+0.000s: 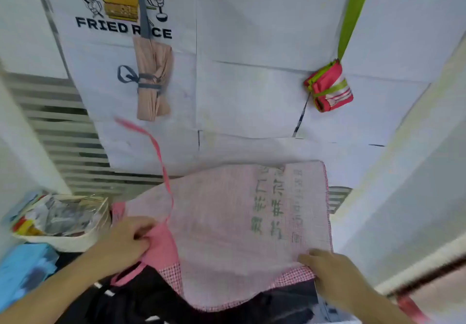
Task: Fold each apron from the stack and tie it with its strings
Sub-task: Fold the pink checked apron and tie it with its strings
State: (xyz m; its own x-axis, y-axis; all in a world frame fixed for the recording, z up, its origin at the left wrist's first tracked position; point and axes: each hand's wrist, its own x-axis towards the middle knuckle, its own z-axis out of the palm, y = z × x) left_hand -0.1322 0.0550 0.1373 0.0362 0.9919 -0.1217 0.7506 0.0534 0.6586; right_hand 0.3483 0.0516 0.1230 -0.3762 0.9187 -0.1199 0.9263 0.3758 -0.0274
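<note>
A pink checked apron [227,223] with green printed characters lies inside out on the white table [252,97], close to me. My left hand [126,240] pinches its solid pink edge at the left. My right hand [327,270] holds the apron's lower right edge. A pink string [158,152] rises from the apron and curls up to the left. Farther back lie two folded, tied aprons: a beige one [153,79] bound with grey strings and a red one [327,86] bound with green strings. Dark aprons [151,296] are piled under the pink one.
A white basket [63,220] full of mixed items stands at the left, with blue fabric [25,265] below it. A "FRIED RICE" print [123,28] shows on the white cover at the back. A green strap [353,13] runs up from the red bundle.
</note>
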